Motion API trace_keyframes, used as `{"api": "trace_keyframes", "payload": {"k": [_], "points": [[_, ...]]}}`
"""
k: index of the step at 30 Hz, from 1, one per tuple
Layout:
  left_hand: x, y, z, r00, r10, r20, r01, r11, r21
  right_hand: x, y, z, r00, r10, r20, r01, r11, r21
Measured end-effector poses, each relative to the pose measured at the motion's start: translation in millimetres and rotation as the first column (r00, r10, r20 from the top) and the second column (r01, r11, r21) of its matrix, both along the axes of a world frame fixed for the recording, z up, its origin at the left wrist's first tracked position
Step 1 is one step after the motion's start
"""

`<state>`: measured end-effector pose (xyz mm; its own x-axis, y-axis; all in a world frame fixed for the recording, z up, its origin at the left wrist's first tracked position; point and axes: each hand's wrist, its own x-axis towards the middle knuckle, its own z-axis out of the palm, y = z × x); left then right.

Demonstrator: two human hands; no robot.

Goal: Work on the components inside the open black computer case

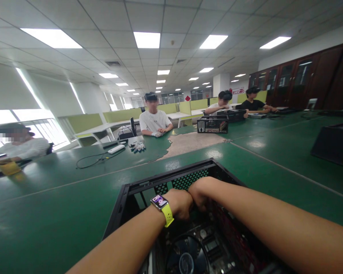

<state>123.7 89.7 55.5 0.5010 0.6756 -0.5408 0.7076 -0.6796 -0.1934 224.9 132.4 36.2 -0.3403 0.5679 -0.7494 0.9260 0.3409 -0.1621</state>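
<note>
An open black computer case stands on the green table right in front of me, with a motherboard and a round cooler fan showing inside. Both my hands reach down into it near its perforated back wall. My left hand, with a yellow-strapped watch on the wrist, is bent downward with its fingers hidden. My right hand presses against it, knuckles up, fingers also hidden inside the case. What either hand touches cannot be seen.
Several other people sit around the big green table. A second black case stands at the far middle, white gloves and a white power strip with a cable at the far left, and another dark case at the right.
</note>
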Motion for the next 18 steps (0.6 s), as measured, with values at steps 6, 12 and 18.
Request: {"api": "trace_keyframes", "payload": {"k": [6, 12, 18], "points": [[3, -2, 3.6, 0.997, 0.039, -0.072, -0.040, 0.999, -0.020, -1, 9, -7.0, 0.994, 0.032, 0.100, -0.026, 0.998, -0.061], [5, -4, 5.2, 0.992, 0.049, -0.117, -0.052, 0.998, -0.027, -1, 16, -11.9, 0.992, 0.122, 0.025, -0.123, 0.991, 0.054], [2, -4, 7.3, 0.999, 0.037, -0.032, -0.038, 0.998, -0.054, 3, 18, -11.7, 0.995, 0.087, 0.051, -0.087, 0.996, 0.003]]}}
